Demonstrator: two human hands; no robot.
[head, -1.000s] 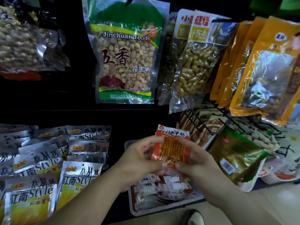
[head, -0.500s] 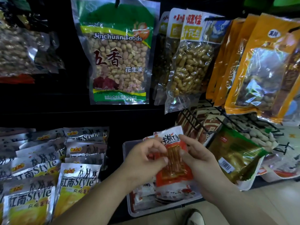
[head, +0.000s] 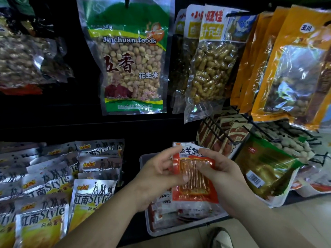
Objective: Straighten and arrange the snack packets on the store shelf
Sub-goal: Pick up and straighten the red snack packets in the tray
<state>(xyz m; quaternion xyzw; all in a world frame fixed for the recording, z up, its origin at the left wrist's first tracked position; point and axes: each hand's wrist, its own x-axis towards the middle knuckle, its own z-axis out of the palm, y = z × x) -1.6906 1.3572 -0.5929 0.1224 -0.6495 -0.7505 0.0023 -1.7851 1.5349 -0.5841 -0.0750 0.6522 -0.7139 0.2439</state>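
I have left hand [head: 157,178] and right hand [head: 223,178] pinching the red, clear-windowed plastic snack packet [head: 194,178] by its edges; likely light, limp, slick.

Clear plastic tray [head: 179,230] at front edge of bottom shelf. Black wire rack [head: 223,134] above tray's right corner. Black back panel [head: 53,122] behind. Shoe toe [head: 220,238] on beige floor [head: 304,212], below tray.

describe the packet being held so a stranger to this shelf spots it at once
Find the big green peanut bag hanging top centre. Lower right of it, over a clear tray, the left hand and right hand hold a small red packet. Unlike the silver-yellow packets leftward and the green-gold bag rightward, its clear window shows orange sticks.
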